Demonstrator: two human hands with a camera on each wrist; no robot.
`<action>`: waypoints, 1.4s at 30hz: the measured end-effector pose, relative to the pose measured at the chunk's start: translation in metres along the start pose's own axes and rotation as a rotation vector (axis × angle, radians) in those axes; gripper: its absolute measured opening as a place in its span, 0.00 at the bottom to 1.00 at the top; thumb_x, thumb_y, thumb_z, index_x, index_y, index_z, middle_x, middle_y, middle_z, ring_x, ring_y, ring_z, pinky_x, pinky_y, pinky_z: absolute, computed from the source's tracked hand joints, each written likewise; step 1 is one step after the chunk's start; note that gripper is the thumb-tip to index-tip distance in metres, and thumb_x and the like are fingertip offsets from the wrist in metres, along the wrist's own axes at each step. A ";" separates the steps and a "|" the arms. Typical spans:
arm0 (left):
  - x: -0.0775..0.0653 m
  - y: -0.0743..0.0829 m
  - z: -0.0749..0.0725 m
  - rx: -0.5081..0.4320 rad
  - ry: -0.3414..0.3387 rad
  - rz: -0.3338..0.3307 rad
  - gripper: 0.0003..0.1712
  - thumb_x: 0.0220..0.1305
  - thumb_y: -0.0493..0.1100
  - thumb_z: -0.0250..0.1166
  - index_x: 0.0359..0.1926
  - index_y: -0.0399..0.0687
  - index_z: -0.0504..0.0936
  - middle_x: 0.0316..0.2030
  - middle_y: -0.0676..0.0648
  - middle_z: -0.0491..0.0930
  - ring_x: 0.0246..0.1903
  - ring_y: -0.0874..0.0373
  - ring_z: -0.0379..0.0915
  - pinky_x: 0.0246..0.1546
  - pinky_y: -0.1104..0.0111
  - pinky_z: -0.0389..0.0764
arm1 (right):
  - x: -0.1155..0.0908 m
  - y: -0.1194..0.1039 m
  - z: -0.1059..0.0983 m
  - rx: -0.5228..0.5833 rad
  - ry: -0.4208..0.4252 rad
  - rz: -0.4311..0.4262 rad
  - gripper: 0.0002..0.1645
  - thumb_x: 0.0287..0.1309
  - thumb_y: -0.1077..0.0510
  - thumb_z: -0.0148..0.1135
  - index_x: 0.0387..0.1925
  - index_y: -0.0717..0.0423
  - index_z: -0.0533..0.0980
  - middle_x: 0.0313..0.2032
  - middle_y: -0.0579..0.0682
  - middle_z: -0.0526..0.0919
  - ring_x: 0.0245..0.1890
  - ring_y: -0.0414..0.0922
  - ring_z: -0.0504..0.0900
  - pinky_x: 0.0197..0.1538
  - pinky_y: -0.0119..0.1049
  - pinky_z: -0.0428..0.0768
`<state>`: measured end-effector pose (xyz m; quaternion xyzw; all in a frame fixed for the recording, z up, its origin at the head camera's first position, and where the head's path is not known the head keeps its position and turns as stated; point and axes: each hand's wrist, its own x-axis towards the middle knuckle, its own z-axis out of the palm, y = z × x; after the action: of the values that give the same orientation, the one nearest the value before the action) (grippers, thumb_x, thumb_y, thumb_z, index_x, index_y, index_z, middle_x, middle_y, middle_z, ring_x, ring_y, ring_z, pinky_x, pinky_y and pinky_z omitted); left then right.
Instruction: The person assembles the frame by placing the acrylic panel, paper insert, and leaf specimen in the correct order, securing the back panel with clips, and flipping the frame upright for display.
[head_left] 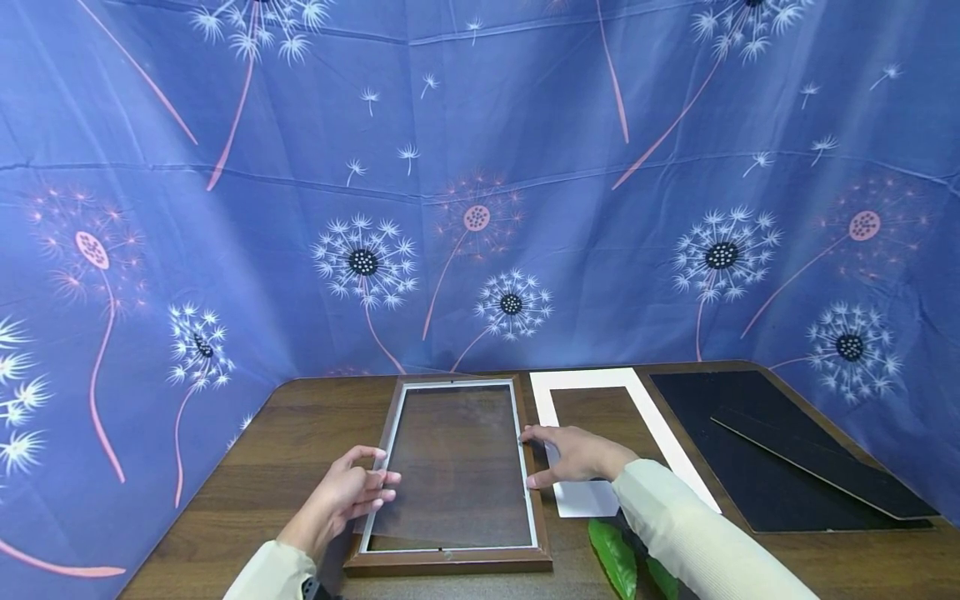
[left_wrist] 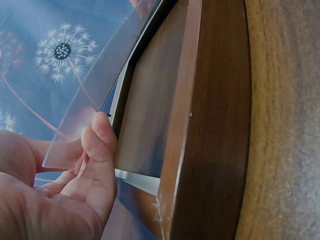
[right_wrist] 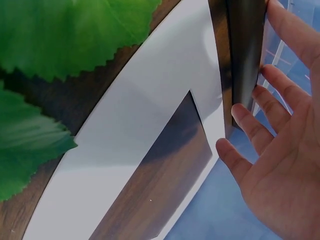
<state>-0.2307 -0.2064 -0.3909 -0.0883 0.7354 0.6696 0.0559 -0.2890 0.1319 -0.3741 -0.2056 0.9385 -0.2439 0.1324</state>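
Note:
A brown wooden picture frame (head_left: 450, 563) with a pale inner edge lies on the table in front of me. Over its opening is a clear sheet (head_left: 457, 467), its left side raised a little off the frame. My left hand (head_left: 345, 496) pinches that side of the sheet; in the left wrist view the thumb is seen through the clear sheet (left_wrist: 62, 145), fingers on the other face. On the opposite side, my right hand (head_left: 573, 454) has its fingers spread, the tips at the frame's right rail (right_wrist: 245, 65) and the sheet's edge. Whether they bear on the sheet is unclear.
A white mat board (head_left: 585, 502) with a cut-out window lies right of the frame, partly under my right forearm. Farther right is a black backing board (head_left: 705, 408) with a narrow flap (head_left: 817, 458) slanting up. Green leaves (head_left: 615, 557) sit by the front edge. A blue curtain (head_left: 600, 250) hangs behind.

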 end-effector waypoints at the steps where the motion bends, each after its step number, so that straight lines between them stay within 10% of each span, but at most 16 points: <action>1: 0.000 0.000 0.000 -0.002 -0.003 -0.001 0.20 0.70 0.27 0.54 0.61 0.32 0.66 0.35 0.43 0.88 0.26 0.57 0.83 0.27 0.72 0.81 | 0.000 0.000 0.000 -0.001 -0.001 -0.002 0.40 0.52 0.45 0.79 0.66 0.44 0.74 0.71 0.52 0.70 0.71 0.61 0.65 0.65 0.63 0.68; 17: -0.002 0.000 0.004 0.050 -0.010 0.026 0.18 0.70 0.26 0.54 0.59 0.28 0.65 0.36 0.40 0.87 0.25 0.57 0.82 0.26 0.71 0.80 | 0.001 -0.001 0.001 0.004 -0.001 -0.012 0.40 0.52 0.46 0.79 0.66 0.46 0.75 0.73 0.50 0.67 0.73 0.61 0.63 0.67 0.62 0.65; 22: -0.001 0.004 0.007 0.266 0.009 0.098 0.15 0.66 0.25 0.57 0.52 0.21 0.69 0.31 0.39 0.81 0.24 0.55 0.77 0.25 0.67 0.82 | 0.000 -0.001 0.000 0.016 -0.005 -0.005 0.39 0.53 0.47 0.79 0.66 0.46 0.75 0.73 0.51 0.67 0.73 0.61 0.62 0.67 0.62 0.65; 30: 0.000 0.007 0.009 0.924 0.173 0.308 0.14 0.56 0.39 0.75 0.37 0.32 0.83 0.25 0.49 0.76 0.26 0.54 0.74 0.30 0.57 0.78 | 0.000 0.000 0.001 0.020 -0.006 -0.010 0.39 0.53 0.47 0.78 0.66 0.46 0.75 0.74 0.51 0.66 0.73 0.62 0.62 0.67 0.62 0.65; 42: -0.005 0.002 0.016 1.129 0.274 0.374 0.21 0.54 0.45 0.79 0.41 0.34 0.83 0.32 0.39 0.78 0.33 0.37 0.81 0.31 0.46 0.81 | 0.002 0.002 0.002 0.019 -0.006 -0.010 0.40 0.53 0.46 0.78 0.67 0.47 0.74 0.73 0.54 0.67 0.72 0.63 0.62 0.67 0.63 0.65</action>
<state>-0.2265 -0.1898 -0.3894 0.0000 0.9803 0.1573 -0.1196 -0.2903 0.1318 -0.3765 -0.2099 0.9346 -0.2529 0.1358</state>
